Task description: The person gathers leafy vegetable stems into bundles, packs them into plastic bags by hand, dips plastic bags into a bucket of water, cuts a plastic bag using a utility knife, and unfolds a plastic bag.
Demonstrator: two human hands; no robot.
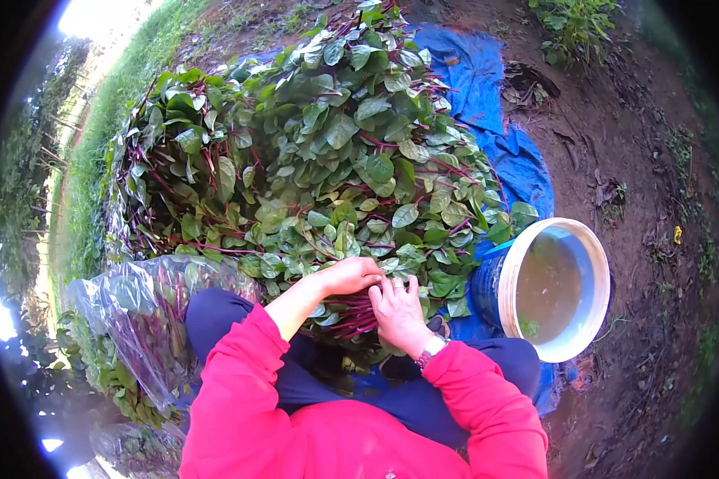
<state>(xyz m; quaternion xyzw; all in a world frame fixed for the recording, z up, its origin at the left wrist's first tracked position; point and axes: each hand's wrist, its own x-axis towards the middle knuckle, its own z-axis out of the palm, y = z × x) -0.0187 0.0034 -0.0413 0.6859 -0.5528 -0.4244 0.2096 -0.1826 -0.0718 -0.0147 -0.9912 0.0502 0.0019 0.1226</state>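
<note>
A bundle of leafy greens with purple-red stems lies in front of my lap, its cut-looking stems pointing toward me. My right hand, with a watch on the wrist, closes over the right side of that bundle. Against its fingertips, my left hand is curled with the fingers pinched together at the top of the stems. Whatever sits in that pinch is too small to make out. A large heap of the same greens spreads just beyond both hands.
To the right, a blue bucket with a white rim holds murky water. Clear plastic wrap covers more greens at the left. A blue tarp lies under the heap, with bare soil beside it.
</note>
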